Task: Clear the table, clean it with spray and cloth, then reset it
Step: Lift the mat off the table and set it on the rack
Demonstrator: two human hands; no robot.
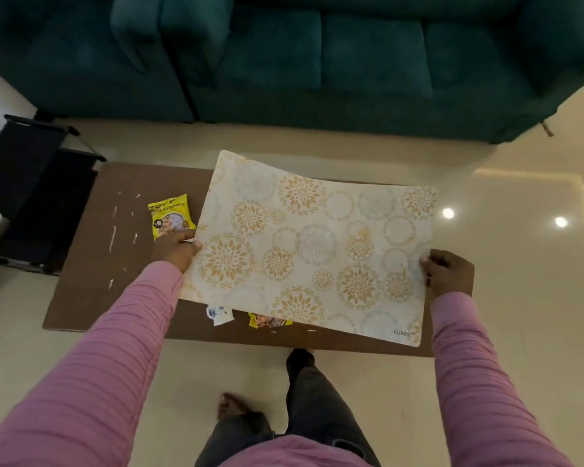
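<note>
I hold the patterned placemat (pixel 314 244) above the brown table (pixel 122 264), my left hand (pixel 174 249) pinching its left edge and my right hand (pixel 447 273) gripping its right edge. The mat hides much of the tabletop and half covers a torn yellow wrapper (pixel 267 321). A white scrap (pixel 219 314) and a yellow snack packet (pixel 170 215) lie beside it; the packet's print is hard to read.

Cream mat (pixel 312 246) patterned with gold flower rounds and pale grey rings, brown table (pixel 122 264), yellow snack packet (pixel 169 215), pink sleeves (pixel 122 332), dark green sofa (pixel 317 62), cream floor (pixel 520 298)
</note>
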